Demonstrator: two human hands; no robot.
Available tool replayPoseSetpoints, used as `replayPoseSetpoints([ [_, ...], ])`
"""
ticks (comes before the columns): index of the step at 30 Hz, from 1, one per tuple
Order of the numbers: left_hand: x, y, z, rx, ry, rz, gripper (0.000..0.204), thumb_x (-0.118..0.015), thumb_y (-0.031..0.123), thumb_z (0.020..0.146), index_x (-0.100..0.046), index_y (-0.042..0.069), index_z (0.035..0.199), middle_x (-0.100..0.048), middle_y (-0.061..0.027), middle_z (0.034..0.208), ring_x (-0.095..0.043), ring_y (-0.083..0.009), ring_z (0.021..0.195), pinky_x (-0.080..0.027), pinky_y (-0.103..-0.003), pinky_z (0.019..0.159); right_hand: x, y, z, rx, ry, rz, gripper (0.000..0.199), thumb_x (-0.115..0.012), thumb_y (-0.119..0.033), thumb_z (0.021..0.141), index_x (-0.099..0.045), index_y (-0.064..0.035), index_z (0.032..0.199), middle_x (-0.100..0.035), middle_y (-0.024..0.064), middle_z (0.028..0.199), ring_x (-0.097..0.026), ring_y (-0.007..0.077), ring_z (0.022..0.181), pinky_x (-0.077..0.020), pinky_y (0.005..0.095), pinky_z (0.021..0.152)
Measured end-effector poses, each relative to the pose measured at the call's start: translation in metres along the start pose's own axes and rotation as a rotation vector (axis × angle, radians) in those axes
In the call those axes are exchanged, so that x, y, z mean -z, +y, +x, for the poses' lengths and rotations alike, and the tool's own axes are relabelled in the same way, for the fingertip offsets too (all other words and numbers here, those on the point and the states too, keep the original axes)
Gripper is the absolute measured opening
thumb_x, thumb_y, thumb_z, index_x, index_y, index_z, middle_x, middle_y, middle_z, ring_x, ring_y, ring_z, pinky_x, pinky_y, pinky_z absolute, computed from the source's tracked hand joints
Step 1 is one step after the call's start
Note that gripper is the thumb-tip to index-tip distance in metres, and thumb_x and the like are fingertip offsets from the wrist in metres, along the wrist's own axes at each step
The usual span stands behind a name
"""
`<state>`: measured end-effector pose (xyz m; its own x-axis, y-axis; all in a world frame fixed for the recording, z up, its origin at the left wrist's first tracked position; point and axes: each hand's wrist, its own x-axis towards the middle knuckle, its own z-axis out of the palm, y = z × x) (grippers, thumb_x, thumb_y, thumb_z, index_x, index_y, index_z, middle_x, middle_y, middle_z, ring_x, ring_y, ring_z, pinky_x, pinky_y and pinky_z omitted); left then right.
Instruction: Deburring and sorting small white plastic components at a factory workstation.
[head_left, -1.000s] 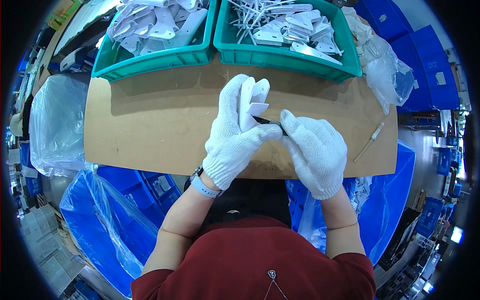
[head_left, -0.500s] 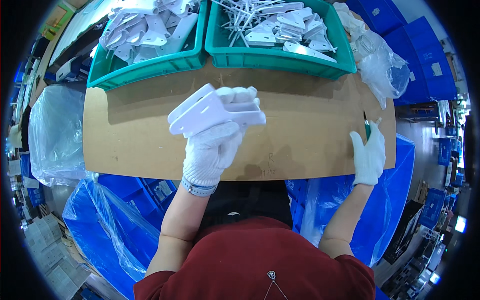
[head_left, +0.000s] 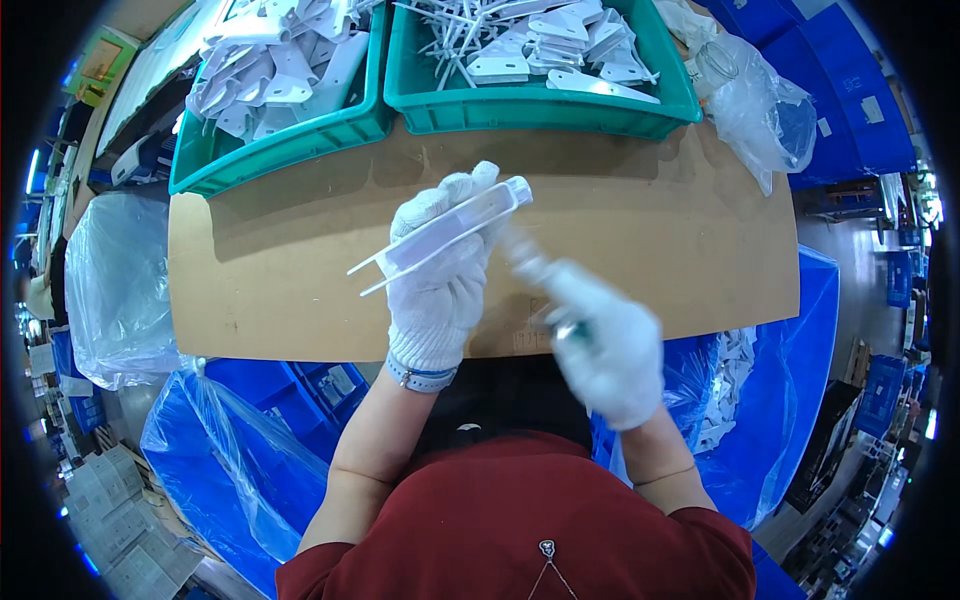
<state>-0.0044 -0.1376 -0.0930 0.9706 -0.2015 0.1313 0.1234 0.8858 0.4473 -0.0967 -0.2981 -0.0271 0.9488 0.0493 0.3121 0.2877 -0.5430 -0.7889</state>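
My left hand (head_left: 440, 270), in a white knit glove, is closed around a white plastic bracket (head_left: 455, 235) above the cardboard-covered table. The bracket is tilted, with its narrow edge and two thin parallel walls showing. My right hand (head_left: 610, 350), gloved too and smeared by motion, is to the right of the bracket and nearer to me. It is closed on a green-handled tool (head_left: 570, 330); only a bit of green shows, and the tip is too blurred to make out. The right fingertips come close to the bracket; whether they touch it I cannot tell.
Two green bins (head_left: 545, 118) (head_left: 285, 155) of white plastic parts stand along the table's far side. Clear bags (head_left: 760, 115) (head_left: 118, 280) lie at right and left. Below the near edge (head_left: 300, 360) are plastic-lined blue crates (head_left: 230, 450) (head_left: 790, 390); the right one holds white parts.
My right hand has come from the table's right side toward the middle, carrying the green-handled tool. My left hand has turned the bracket from its broad face to its narrow edge.
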Motion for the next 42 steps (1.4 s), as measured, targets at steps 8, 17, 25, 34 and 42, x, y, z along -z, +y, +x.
replayPoseSetpoints([
  [8,0.001,-0.006,-0.002,0.068,0.146,-0.171,0.039,-0.069,-0.011,0.081,-0.066,0.008,0.115,-0.065,-0.013,0.126,-0.051,-0.0401,0.135,-0.044,-0.059,0.114,-0.011,0.008,-0.005,-0.048,-0.069,-0.154,0.034,-0.073,-0.004,0.079,-0.073,-0.0134,0.112,-0.07,0.008,0.086,-0.069,0.0283,0.076,-0.0545,0.0386,0.066],
  [17,-0.044,-0.054,-0.021,0.599,0.082,0.049,0.033,-0.061,0.0,0.092,-0.053,0.001,0.124,-0.064,-0.0201,0.12,-0.061,-0.0373,0.122,-0.05,-0.05,0.106,0.107,0.066,-0.022,-0.334,0.527,-0.651,0.036,-0.067,-0.005,0.091,-0.064,-0.0037,0.127,-0.068,0.0142,0.116,-0.067,0.0263,0.105,-0.0521,0.0357,0.091],
  [25,-0.117,-0.181,-0.051,1.138,-0.357,0.007,0.051,-0.065,0.015,0.097,-0.045,0.007,0.143,-0.058,-0.0035,0.133,-0.057,-0.0131,0.12,-0.05,-0.031,0.097,0.118,-0.001,-0.015,-0.303,0.87,-0.266,0.036,-0.063,0.0,0.093,-0.062,0.0034,0.128,-0.068,0.0116,0.116,-0.064,0.018,0.106,-0.0488,0.0318,0.095],
  [34,-0.06,-0.069,-0.015,0.917,-0.138,0.323,0.051,-0.06,0.01,0.099,-0.042,0.001,0.146,-0.058,-0.0141,0.131,-0.06,-0.0263,0.124,-0.049,-0.036,0.105,0.095,0.069,0.103,-0.095,0.292,-0.515,0.03,-0.066,-0.024,0.092,-0.069,-0.0079,0.117,-0.071,0.0165,0.11,-0.068,0.0343,0.101,-0.0523,0.0422,0.089],
  [42,0.003,0.019,-0.013,0.54,0.008,0.125,0.041,-0.064,0.015,0.098,-0.051,0.005,0.136,-0.063,-0.0116,0.115,-0.064,-0.0305,0.116,-0.051,-0.047,0.105,0.036,0.157,0.284,-0.386,0.097,-0.701,0.046,-0.06,-0.035,0.091,-0.063,-0.0083,0.128,-0.064,0.0211,0.129,-0.058,0.0381,0.124,-0.0483,0.0445,0.102],
])
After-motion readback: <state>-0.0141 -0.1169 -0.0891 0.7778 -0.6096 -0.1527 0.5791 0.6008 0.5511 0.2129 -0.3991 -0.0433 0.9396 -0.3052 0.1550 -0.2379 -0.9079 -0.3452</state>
